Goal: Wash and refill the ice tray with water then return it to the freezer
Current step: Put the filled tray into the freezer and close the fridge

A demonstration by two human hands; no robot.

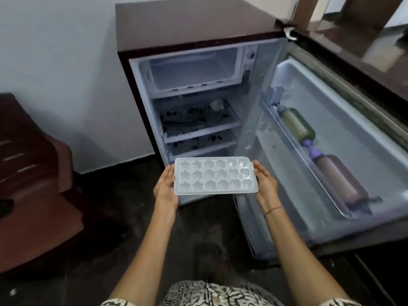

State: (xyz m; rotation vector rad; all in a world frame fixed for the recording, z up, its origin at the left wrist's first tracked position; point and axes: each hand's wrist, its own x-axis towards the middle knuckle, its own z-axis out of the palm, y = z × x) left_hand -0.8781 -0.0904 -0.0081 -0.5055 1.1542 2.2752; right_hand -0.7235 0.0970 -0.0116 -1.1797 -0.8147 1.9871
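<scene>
A clear white ice tray (pixel 215 176) with star, round and heart-shaped moulds is held level in front of the open fridge. My left hand (pixel 165 187) grips its left short edge and my right hand (pixel 266 181) grips its right short edge. I cannot tell whether the moulds hold water. The small dark-brown fridge (pixel 194 25) stands open before me. Its freezer compartment (pixel 194 69) at the top is open and looks bare inside.
The fridge door (pixel 344 138) swings out to the right, with two bottles (pixel 297 123) lying in its shelf. Below the freezer are patterned fridge shelves (pixel 198 122). A dark-red plastic chair (pixel 33 173) stands at the left. The floor is dark.
</scene>
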